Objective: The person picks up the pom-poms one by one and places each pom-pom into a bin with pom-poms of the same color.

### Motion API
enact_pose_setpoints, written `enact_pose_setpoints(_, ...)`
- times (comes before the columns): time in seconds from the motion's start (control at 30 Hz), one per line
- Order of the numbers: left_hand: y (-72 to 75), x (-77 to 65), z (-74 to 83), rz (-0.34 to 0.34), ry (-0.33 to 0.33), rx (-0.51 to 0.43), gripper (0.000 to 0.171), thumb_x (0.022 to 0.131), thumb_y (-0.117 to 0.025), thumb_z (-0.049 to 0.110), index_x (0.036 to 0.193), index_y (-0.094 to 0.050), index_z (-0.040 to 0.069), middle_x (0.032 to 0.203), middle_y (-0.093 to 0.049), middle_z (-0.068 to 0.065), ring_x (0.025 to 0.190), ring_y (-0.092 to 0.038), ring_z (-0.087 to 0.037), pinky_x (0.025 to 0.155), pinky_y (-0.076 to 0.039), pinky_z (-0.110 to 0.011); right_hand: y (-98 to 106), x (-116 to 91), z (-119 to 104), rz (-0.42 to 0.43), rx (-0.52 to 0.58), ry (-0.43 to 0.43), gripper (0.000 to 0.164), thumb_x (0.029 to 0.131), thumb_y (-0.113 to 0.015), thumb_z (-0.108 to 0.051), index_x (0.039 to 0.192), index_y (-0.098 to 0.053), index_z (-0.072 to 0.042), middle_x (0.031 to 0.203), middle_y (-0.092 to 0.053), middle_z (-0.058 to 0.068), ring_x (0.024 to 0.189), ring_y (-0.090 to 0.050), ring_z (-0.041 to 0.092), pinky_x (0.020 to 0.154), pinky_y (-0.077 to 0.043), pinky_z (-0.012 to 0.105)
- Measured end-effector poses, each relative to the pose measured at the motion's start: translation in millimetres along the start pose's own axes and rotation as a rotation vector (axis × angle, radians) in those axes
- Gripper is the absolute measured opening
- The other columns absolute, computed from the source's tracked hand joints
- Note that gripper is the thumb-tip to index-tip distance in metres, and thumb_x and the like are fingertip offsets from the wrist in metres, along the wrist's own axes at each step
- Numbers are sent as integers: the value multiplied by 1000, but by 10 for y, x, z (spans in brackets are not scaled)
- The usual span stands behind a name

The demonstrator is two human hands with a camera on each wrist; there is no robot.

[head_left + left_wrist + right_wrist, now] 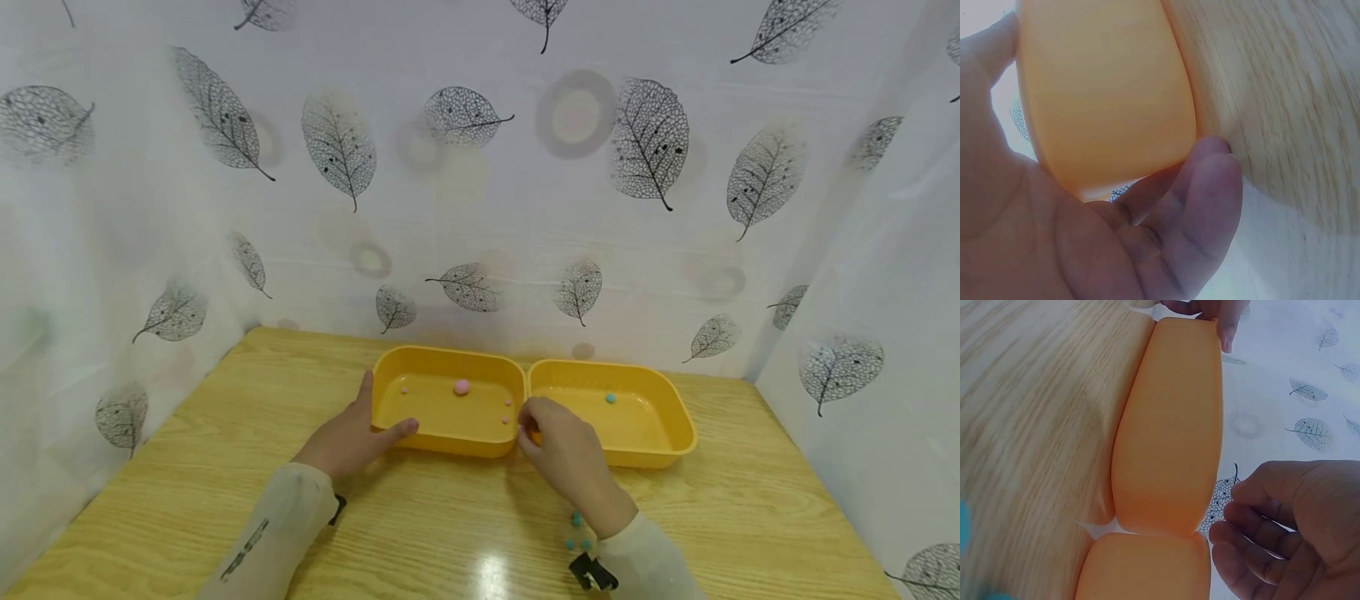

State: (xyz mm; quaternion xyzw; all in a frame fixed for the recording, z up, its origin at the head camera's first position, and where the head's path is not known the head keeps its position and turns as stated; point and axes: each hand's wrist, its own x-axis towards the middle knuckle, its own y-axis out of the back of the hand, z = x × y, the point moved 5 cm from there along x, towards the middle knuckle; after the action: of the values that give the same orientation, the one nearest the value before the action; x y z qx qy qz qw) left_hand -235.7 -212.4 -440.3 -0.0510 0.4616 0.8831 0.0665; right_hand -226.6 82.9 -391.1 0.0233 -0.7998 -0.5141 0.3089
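Note:
My left hand [348,437] holds the left end of a yellow tray [457,443], its thumb over the front rim and its other fingers curled around the end wall [1110,94]. One larger pink ball [461,387] and several tiny pink balls lie inside this tray. At the seam between the two trays, my right hand [566,450] hovers by the rims with thumb and fingers curled close together; I cannot tell whether something small is pinched there. The second yellow tray [648,458] stands against the first one and contains a blue ball [611,398].
Several small blue balls [577,518] lie on the wooden table [442,525] below my right wrist. Behind the trays and along both sides hangs a white curtain [480,200] printed with dark leaves.

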Motion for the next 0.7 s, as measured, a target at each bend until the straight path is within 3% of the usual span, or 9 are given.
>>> enact_pose_setpoints(0.7, 18, -24, 21, -9, 12, -7, 126, 90, -52, 81, 162, 18, 6, 167, -17, -26, 144, -38, -51, 112, -38, -62, -14, 0, 39, -20, 1, -17, 13, 88, -79, -9, 90, -69, -17, 81, -61, -11, 68, -52, 5, 58, -47, 23)
